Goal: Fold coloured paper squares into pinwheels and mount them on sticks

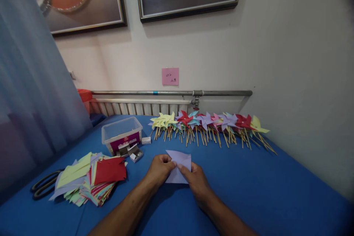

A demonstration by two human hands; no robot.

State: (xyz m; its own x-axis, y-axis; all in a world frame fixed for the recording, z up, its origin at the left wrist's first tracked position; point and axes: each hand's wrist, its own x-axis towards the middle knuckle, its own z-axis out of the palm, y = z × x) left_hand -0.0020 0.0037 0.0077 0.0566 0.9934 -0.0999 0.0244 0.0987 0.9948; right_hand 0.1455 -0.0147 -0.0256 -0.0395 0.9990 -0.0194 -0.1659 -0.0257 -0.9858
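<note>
A square of lavender paper (181, 158) is held between both hands, just above the blue tabletop. My left hand (160, 169) pinches its left side, the thumb lying on the sheet near the middle. From the right, my right hand (197, 180) grips the opposite side, its thumb also on the front of the paper and close to the left thumb. The fingers behind the sheet are partly hidden. Left of the hands lies a stack of colored paper pieces (80, 184) with a red sheet (110, 170) on top.
Finished paper pinwheels (206, 120) on sticks lie in a row along the back. A clear plastic tub (121, 132) stands at the back left, with small open boxes (135, 153) beside it. Black-handled scissors (45, 184) poke out from under the paper stack. Behind are a radiator and pipe (171, 93).
</note>
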